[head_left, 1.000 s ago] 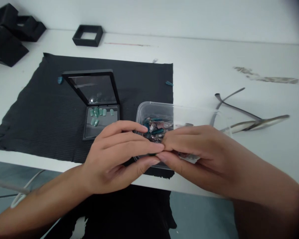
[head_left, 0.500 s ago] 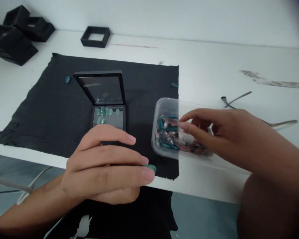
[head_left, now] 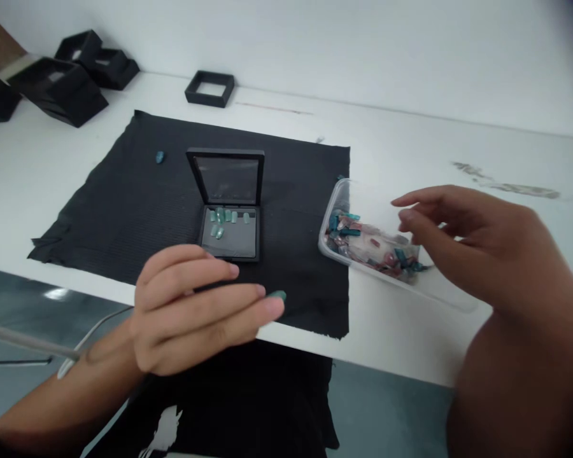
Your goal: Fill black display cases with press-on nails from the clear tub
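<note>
My left hand point(head_left: 200, 312) is in front of the black mat point(head_left: 298, 267), pinching a green press-on nail point(head_left: 279, 296) at its fingertips. Just behind it stands a small black case point(head_left: 258, 238) with its windowed lid raised. Several pale green press-on nails point(head_left: 220, 216) lie inside, toward its hinge side. My right hand point(head_left: 477, 235) hovers over the right part of a clear plastic tub point(head_left: 325, 245), thumb and forefinger apart, with nothing seen between them. Inside the tub are teal, pink and clear nail-like pieces point(head_left: 348, 232).
Black frame boxes point(head_left: 69, 89) are piled at the back left, and a single black frame point(head_left: 210, 89) stands behind the mat. One blue-teal piece point(head_left: 160, 156) lies on the mat's left. A white cable point(head_left: 95, 327) hangs past the table's front edge.
My right hand has lifted away from the pieces in the tub, and its fingers have parted. My left hand still pinches the green nail. The whole view has shifted.
</note>
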`<state>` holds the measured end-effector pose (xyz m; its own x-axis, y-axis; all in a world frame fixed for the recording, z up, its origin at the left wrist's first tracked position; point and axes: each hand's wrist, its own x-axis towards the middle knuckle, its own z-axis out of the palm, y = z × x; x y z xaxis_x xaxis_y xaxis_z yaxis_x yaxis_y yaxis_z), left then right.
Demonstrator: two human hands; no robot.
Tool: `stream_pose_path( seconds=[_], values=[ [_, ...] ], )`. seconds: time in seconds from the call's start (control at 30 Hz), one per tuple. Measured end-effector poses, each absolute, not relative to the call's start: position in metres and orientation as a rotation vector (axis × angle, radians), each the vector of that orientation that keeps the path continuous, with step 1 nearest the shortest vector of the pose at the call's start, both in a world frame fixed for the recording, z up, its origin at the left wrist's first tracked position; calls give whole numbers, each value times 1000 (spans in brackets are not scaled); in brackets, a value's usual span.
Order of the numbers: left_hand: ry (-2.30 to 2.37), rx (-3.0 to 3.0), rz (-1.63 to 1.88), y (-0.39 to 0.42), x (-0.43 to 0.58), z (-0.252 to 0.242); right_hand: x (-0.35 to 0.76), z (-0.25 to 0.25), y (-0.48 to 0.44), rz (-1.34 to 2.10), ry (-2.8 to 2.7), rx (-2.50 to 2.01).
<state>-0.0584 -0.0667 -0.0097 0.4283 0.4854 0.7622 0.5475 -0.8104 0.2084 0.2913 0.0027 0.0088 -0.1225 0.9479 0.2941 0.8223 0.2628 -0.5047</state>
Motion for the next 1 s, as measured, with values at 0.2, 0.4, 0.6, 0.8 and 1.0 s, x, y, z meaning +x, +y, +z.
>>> stream_pose_path(
  seconds=[0.2,0.4,0.6,0.8,1.0],
  values=[
    [-550,-2278,-1248,-35,-91,-13,217,14,-45,257,-1822,-1200],
    [-639,-2303,-1249,-38,-94,-17,127,-3,-75,456,-1901,-1124],
    [-710,-2171,-1359,-32,-82,-27,105,-16,-71,531,-1699,-1177],
    [-770,-2110,-1351,-31,-87,-32,98,-22,-73,614,-1591,-1194],
    [-739,-2185,-1410,-34,-92,-26,94,-19,-73,633,-1679,-1148]
  ],
)
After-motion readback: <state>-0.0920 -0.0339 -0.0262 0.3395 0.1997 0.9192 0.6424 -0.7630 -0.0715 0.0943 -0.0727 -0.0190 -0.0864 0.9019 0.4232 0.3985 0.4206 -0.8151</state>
